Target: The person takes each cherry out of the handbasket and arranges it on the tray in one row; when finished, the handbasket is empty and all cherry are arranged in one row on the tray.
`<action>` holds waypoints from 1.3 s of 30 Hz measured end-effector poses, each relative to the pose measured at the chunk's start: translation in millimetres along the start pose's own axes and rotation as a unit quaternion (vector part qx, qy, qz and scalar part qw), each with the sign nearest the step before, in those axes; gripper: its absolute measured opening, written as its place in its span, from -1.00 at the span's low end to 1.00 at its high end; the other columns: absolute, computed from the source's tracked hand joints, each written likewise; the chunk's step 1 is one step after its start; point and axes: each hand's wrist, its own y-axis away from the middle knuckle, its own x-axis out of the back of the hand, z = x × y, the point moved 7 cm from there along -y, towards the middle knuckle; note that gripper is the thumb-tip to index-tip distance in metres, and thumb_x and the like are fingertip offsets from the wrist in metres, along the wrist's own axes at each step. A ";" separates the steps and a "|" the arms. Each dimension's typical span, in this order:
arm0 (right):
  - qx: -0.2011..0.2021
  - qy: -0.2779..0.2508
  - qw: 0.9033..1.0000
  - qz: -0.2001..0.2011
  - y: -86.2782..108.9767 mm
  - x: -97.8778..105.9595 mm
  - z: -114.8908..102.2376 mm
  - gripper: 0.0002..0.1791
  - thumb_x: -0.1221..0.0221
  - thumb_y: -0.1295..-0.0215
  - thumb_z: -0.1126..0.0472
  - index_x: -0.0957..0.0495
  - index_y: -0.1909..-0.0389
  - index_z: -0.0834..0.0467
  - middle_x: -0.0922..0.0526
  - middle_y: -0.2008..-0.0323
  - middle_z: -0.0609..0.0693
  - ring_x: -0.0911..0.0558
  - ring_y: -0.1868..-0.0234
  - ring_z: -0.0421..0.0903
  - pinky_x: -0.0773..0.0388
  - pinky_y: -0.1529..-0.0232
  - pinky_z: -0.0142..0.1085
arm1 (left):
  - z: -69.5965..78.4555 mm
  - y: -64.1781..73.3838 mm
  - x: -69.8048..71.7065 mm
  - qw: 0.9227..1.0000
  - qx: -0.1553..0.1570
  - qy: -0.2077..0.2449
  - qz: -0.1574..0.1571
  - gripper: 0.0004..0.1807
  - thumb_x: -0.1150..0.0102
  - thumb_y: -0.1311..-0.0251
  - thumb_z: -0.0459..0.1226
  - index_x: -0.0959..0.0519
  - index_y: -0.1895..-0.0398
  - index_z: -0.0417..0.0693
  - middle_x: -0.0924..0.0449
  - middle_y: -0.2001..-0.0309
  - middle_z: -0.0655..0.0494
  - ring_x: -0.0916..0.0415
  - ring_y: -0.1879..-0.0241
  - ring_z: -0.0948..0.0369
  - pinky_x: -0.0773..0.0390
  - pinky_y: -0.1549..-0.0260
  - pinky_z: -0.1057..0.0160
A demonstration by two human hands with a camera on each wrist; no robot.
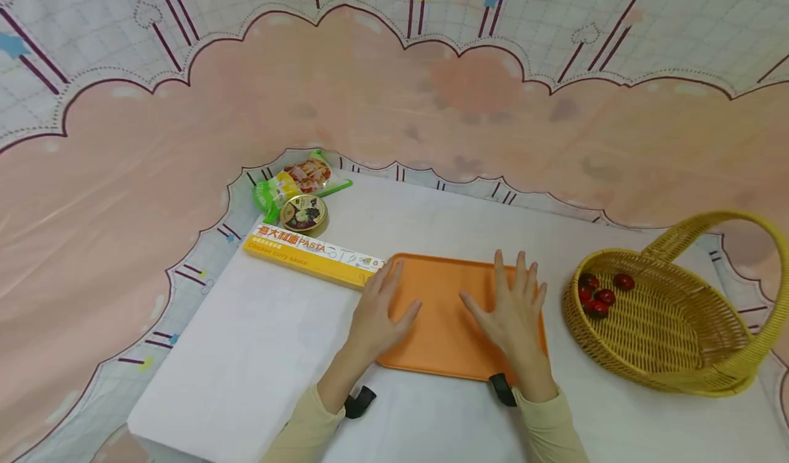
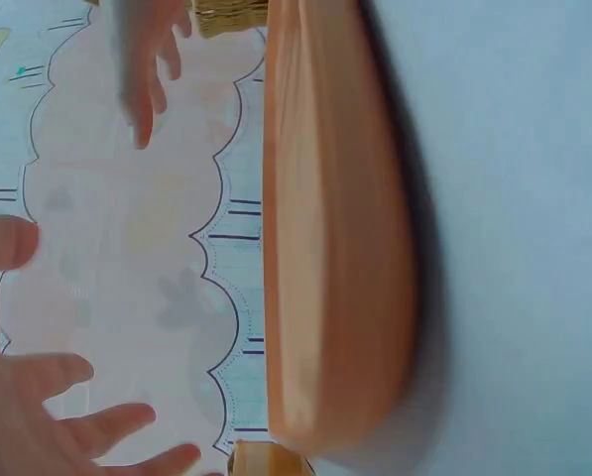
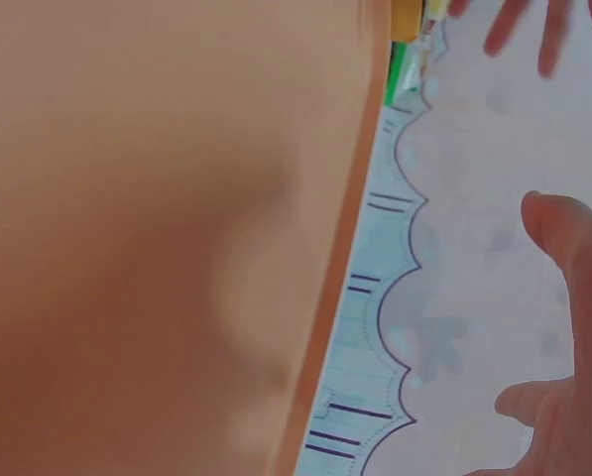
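Note:
An orange tray (image 1: 440, 312) lies flat on the white table, its rim seen from the side in the left wrist view (image 2: 345, 248) and its surface filling much of the right wrist view (image 3: 157, 198). Over the tray's left side is my left hand (image 1: 376, 316), fingers spread and holding nothing. My right hand (image 1: 511, 312) hovers over the right side of the tray, its fingers also spread with nothing in them. Close to the left fingertips, a yellow and white pasta box (image 1: 314, 256) reaches the tray's left edge.
A yellow wicker basket (image 1: 666, 319) with a tall handle stands at the right, holding several dark red fruits (image 1: 596, 297). Behind the pasta box sit a round tin (image 1: 303, 214) and a green and yellow food packet (image 1: 302, 179). Patterned cloth hangs around the table (image 1: 246, 340).

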 end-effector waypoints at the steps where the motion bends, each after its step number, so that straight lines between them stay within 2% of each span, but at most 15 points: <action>1: -0.003 0.000 1.000 -0.002 -0.1 -0.3 1.3 0.13 -0.20 -0.16 -0.33 0.09 -0.57 0.13 0.26 -0.52 0.36 0.27 -0.48 0.43 0.36 -0.35 0.42 | -0.9 3.2 3.6 1.000 0.002 0.018 0.015 -0.24 -0.19 -0.23 -0.05 -0.25 -0.48 -0.07 -0.25 -0.42 -0.10 -0.21 -0.38 -0.10 -0.37 -0.24 -0.21; 3: -0.010 0.000 1.000 -0.004 -0.1 -0.3 3.8 0.12 -0.19 -0.17 -0.33 0.09 -0.57 0.13 0.27 -0.52 0.36 0.27 -0.48 0.42 0.34 -0.36 0.41 | -2.9 9.7 10.3 0.998 0.011 0.042 0.041 -0.27 -0.26 -0.16 -0.15 -0.33 -0.42 -0.14 -0.38 -0.33 -0.11 -0.34 -0.29 -0.06 -0.46 -0.18 -0.15; 6: -0.015 0.000 1.000 -0.002 -0.2 1.1 6.9 0.10 -0.19 -0.19 -0.32 0.07 -0.57 0.14 0.25 -0.52 0.35 0.25 -0.48 0.42 0.30 -0.36 0.41 | -8.5 16.9 15.2 0.997 0.029 0.047 0.060 -0.30 -0.30 -0.09 -0.27 -0.40 -0.36 -0.19 -0.53 -0.16 -0.13 -0.52 -0.01 -0.01 -0.59 0.06 0.01; 9: -0.015 -0.006 1.000 0.000 -0.5 3.3 9.0 0.08 -0.19 -0.20 -0.30 0.06 -0.56 0.15 0.24 -0.52 0.37 0.23 -0.48 0.43 0.26 -0.35 0.43 | -14.8 20.6 14.0 0.997 0.047 0.032 0.059 -0.30 -0.31 -0.06 -0.34 -0.41 -0.36 -0.19 -0.59 0.02 -0.15 -0.51 0.24 0.02 -0.54 0.34 0.15; 12: -0.015 -0.012 1.000 0.002 -0.9 6.6 11.3 0.06 -0.19 -0.23 -0.27 0.05 -0.56 0.17 0.22 -0.51 0.39 0.19 -0.47 0.46 0.23 -0.34 0.44 | -20.2 20.5 10.0 0.997 0.059 0.029 0.051 -0.30 -0.33 -0.04 -0.39 -0.42 -0.34 -0.22 -0.60 0.13 -0.13 -0.49 0.32 0.05 -0.48 0.42 0.24; 15: -0.013 -0.021 1.000 0.008 -2.5 11.8 14.1 0.02 -0.21 -0.25 -0.20 0.03 -0.55 0.21 0.16 -0.49 0.43 0.14 -0.45 0.48 0.18 -0.34 0.43 | -25.8 18.1 5.1 0.997 0.062 0.022 0.046 -0.29 -0.33 -0.03 -0.41 -0.41 -0.34 -0.25 -0.59 0.22 -0.09 -0.47 0.35 0.08 -0.46 0.43 0.25; 18: -0.012 -0.037 0.999 0.016 -5.8 20.2 17.5 -0.01 -0.24 -0.26 -0.10 0.00 -0.52 0.27 0.09 -0.46 0.46 0.06 -0.42 0.51 0.10 -0.33 0.45 | -31.9 15.7 2.7 0.996 0.068 0.023 0.043 -0.30 -0.31 -0.02 -0.45 -0.42 -0.33 -0.25 -0.57 0.27 -0.07 -0.47 0.33 0.10 -0.53 0.40 0.23; 20: -0.016 -0.057 0.998 0.015 -8.6 28.4 20.0 -0.04 -0.26 -0.26 -0.04 -0.02 -0.51 0.29 0.05 -0.45 0.47 -0.01 -0.40 0.53 0.01 -0.29 0.47 | -36.6 15.7 2.1 0.995 0.081 0.039 0.038 -0.32 -0.28 -0.01 -0.48 -0.43 -0.32 -0.25 -0.58 0.21 -0.08 -0.51 0.27 0.10 -0.61 0.35 0.24; 22: -0.019 -0.092 0.996 0.010 -12.1 38.1 22.4 -0.07 -0.25 -0.28 0.00 -0.02 -0.51 0.31 0.02 -0.44 0.47 -0.04 -0.40 0.51 -0.04 -0.28 0.46 | -41.4 17.4 2.5 0.992 0.097 0.073 0.031 -0.32 -0.25 -0.02 -0.52 -0.44 -0.32 -0.22 -0.59 0.07 -0.12 -0.55 0.17 0.06 -0.68 0.29 0.23; 27: -0.034 -0.183 0.982 0.018 -20.4 68.7 34.8 -0.16 -0.19 -0.34 0.06 -0.06 -0.50 0.30 -0.07 -0.43 0.44 -0.11 -0.41 0.41 -0.10 -0.33 0.35 | -51.3 23.7 4.1 0.983 0.121 0.134 0.022 -0.29 -0.16 0.01 -0.62 -0.45 -0.32 -0.18 -0.53 -0.12 -0.16 -0.57 0.04 -0.02 -0.71 0.22 0.21; 31: -0.080 -0.217 0.972 0.042 -22.7 94.6 55.6 -0.21 -0.14 -0.37 0.07 -0.07 -0.51 0.25 -0.11 -0.42 0.40 -0.19 -0.38 0.40 -0.19 -0.31 0.31 | -53.3 24.9 6.7 0.981 0.124 0.147 0.030 -0.30 -0.14 0.02 -0.66 -0.47 -0.30 -0.20 -0.54 -0.08 -0.17 -0.57 0.03 -0.04 -0.70 0.23 0.25; 35: -0.154 -0.235 0.958 0.057 -23.4 115.3 83.9 -0.24 -0.06 -0.41 0.02 -0.07 -0.53 0.19 -0.10 -0.47 0.30 -0.23 -0.39 0.34 -0.27 -0.32 0.21 | -52.0 25.5 10.2 0.979 0.129 0.152 0.038 -0.31 -0.14 0.03 -0.67 -0.49 -0.28 -0.22 -0.55 -0.03 -0.17 -0.57 0.04 -0.04 -0.70 0.26 0.27; 37: -0.202 -0.232 0.949 0.064 -23.6 124.2 99.2 -0.26 -0.02 -0.41 -0.02 -0.08 -0.53 0.15 -0.11 -0.48 0.23 -0.27 -0.38 0.29 -0.42 -0.26 -0.01 | -51.4 25.5 11.4 0.979 0.130 0.154 0.040 -0.31 -0.13 0.04 -0.68 -0.49 -0.27 -0.23 -0.55 -0.03 -0.18 -0.57 0.04 -0.04 -0.71 0.26 0.27; 39: -0.243 -0.227 0.940 0.073 -24.8 131.9 113.8 -0.27 0.00 -0.40 -0.04 -0.12 -0.52 0.14 -0.16 -0.46 0.22 -0.32 -0.36 0.24 -0.49 -0.08 -0.21 | -51.4 25.1 11.4 0.978 0.134 0.155 0.038 -0.31 -0.13 0.04 -0.68 -0.49 -0.27 -0.23 -0.55 -0.04 -0.19 -0.57 0.04 -0.05 -0.71 0.26 0.27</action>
